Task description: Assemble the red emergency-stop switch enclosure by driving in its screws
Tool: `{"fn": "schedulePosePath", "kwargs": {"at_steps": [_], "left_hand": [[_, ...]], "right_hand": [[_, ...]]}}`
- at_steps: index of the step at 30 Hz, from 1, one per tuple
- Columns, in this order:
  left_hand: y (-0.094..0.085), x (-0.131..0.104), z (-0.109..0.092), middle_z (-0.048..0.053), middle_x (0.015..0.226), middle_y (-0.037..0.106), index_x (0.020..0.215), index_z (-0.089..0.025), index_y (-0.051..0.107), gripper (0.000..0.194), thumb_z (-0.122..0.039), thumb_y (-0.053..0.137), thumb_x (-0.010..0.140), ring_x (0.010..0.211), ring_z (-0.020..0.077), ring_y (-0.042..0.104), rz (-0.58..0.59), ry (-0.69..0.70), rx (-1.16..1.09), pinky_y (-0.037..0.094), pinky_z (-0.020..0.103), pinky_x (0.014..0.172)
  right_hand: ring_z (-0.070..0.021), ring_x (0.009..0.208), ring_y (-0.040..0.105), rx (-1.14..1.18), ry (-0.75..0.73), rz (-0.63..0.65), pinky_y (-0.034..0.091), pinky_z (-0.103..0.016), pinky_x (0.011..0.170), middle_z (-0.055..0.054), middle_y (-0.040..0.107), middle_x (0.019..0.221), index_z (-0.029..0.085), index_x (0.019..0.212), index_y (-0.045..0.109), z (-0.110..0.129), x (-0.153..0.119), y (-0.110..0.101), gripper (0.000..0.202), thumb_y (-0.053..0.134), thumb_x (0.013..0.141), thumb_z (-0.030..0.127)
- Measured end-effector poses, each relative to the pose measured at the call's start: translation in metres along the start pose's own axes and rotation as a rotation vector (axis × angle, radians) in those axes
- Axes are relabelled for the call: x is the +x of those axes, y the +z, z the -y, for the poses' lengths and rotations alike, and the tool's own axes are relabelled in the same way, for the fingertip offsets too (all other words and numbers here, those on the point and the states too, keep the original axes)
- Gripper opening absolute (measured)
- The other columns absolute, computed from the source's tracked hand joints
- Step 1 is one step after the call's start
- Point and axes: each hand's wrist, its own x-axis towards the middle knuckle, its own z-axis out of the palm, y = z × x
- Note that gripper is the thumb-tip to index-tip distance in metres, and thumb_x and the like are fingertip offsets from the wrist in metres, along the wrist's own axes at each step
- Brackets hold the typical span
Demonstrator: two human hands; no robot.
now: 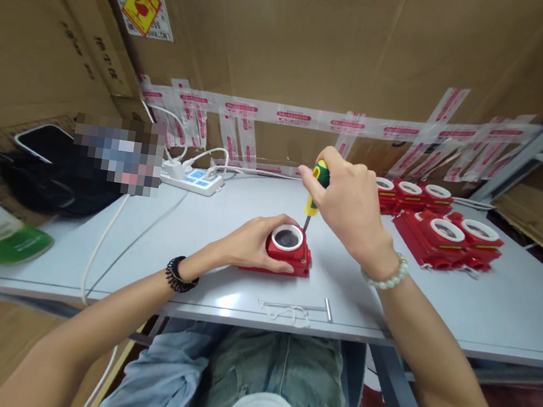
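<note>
A red box with a white ring around a round dark window (302, 262) lies on the table in front of me. My left hand (259, 241) is closed around its left side, fingers behind and thumb along the front. My right hand (348, 197) grips a yellow and green screwdriver (313, 202), held nearly upright. Its shaft points down at the box's far right corner, by the ring; whether the tip sits in a screw is too small to tell. Nearer the table edge lies a small metal T-shaped rod (330, 310) with a thin white string (287, 311).
More red boxes with white rings (447, 245) stand to the right, several in two groups. At the back left is a white power strip (198, 181) with cables. A black bag (57, 183), a phone (45, 142) and a white-green tube (13, 241) lie left. Cardboard (295, 32) walls the back.
</note>
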Motion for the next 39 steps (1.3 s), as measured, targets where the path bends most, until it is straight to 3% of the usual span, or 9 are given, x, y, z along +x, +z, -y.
{"fn": "schedulePosePath", "kwargs": {"at_steps": [8, 16, 22, 25, 29, 32, 35, 37, 39], "left_hand": [[-0.001, 0.000, -0.001, 0.004, 0.113, 0.069, 0.123, -0.022, 0.052, 0.069, -0.048, 0.081, 0.067, 0.099, 0.0236, 0.067, 0.006, -0.009, -0.015, 0.050, 0.034, 0.089], [-0.001, 0.000, -0.001, 0.005, 0.115, 0.069, 0.122, -0.022, 0.053, 0.069, -0.050, 0.081, 0.065, 0.101, 0.0252, 0.067, -0.007, -0.020, 0.002, 0.050, 0.036, 0.090], [-0.001, 0.001, -0.002, 0.007, 0.115, 0.069, 0.120, -0.022, 0.055, 0.067, -0.045, 0.083, 0.064, 0.102, 0.0259, 0.066, 0.002, -0.018, -0.029, 0.050, 0.037, 0.091], [-0.002, 0.001, -0.003, 0.006, 0.113, 0.069, 0.120, -0.022, 0.055, 0.066, -0.044, 0.083, 0.064, 0.101, 0.0255, 0.066, 0.013, -0.016, -0.044, 0.050, 0.037, 0.091], [-0.002, 0.000, -0.003, 0.005, 0.113, 0.069, 0.119, -0.023, 0.056, 0.064, -0.044, 0.082, 0.065, 0.100, 0.0246, 0.067, 0.014, -0.007, -0.049, 0.050, 0.035, 0.089], [-0.003, 0.000, -0.003, 0.005, 0.113, 0.069, 0.120, -0.023, 0.055, 0.065, -0.044, 0.082, 0.065, 0.100, 0.0247, 0.067, 0.017, -0.012, -0.047, 0.050, 0.035, 0.089], [-0.003, 0.000, -0.003, 0.006, 0.114, 0.069, 0.120, -0.022, 0.054, 0.065, -0.044, 0.082, 0.065, 0.100, 0.0244, 0.066, 0.024, -0.005, -0.042, 0.050, 0.035, 0.089], [-0.003, 0.000, -0.003, 0.006, 0.113, 0.069, 0.120, -0.022, 0.054, 0.065, -0.043, 0.082, 0.065, 0.100, 0.0242, 0.066, 0.026, -0.004, -0.039, 0.049, 0.035, 0.089], [-0.002, 0.000, -0.003, 0.006, 0.114, 0.069, 0.121, -0.023, 0.054, 0.065, -0.044, 0.082, 0.065, 0.100, 0.0245, 0.066, 0.023, -0.008, -0.038, 0.049, 0.036, 0.090]], "right_hand": [[-0.0160, 0.062, 0.050, 0.297, -0.235, 0.217, 0.035, -0.030, 0.067, 0.001, 0.060, 0.072, 0.020, 0.112, 0.050, -0.022, 0.001, -0.016, 0.021, 0.048, 0.095, 0.031], [-0.0143, 0.056, 0.039, 0.282, -0.079, -0.014, 0.030, -0.030, 0.058, 0.002, 0.051, 0.065, 0.021, 0.093, 0.050, -0.016, 0.010, 0.013, 0.017, 0.056, 0.088, 0.036], [-0.0129, 0.067, 0.047, 0.491, -0.396, 0.314, 0.038, -0.028, 0.064, 0.002, 0.058, 0.082, 0.025, 0.097, 0.046, -0.026, 0.032, 0.001, 0.016, 0.057, 0.086, 0.027], [-0.0154, 0.063, 0.049, 0.257, -0.347, 0.403, 0.036, -0.031, 0.059, -0.002, 0.059, 0.074, 0.022, 0.088, 0.051, -0.030, 0.042, -0.011, 0.019, 0.056, 0.088, 0.040], [-0.0141, 0.047, 0.040, -0.089, -0.287, 0.356, 0.027, -0.032, 0.051, 0.000, 0.043, 0.047, 0.021, 0.061, 0.049, -0.027, 0.046, -0.024, 0.047, 0.047, 0.090, 0.058], [-0.0120, 0.043, 0.040, -0.058, -0.294, 0.481, 0.026, -0.031, 0.050, 0.001, 0.049, 0.051, 0.021, 0.071, 0.056, -0.022, 0.048, -0.035, 0.035, 0.055, 0.089, 0.051], [-0.0113, 0.045, 0.044, -0.027, -0.281, 0.649, 0.028, -0.030, 0.050, 0.002, 0.058, 0.061, 0.024, 0.088, 0.063, -0.017, 0.051, -0.047, 0.009, 0.067, 0.082, 0.031], [-0.0113, 0.047, 0.046, -0.020, -0.267, 0.677, 0.029, -0.030, 0.051, 0.002, 0.060, 0.066, 0.026, 0.094, 0.064, -0.016, 0.050, -0.051, 0.017, 0.068, 0.078, 0.022], [-0.0126, 0.050, 0.047, -0.013, -0.256, 0.638, 0.029, -0.030, 0.050, 0.001, 0.061, 0.070, 0.025, 0.097, 0.063, -0.016, 0.047, -0.049, 0.019, 0.068, 0.078, 0.026]]}}
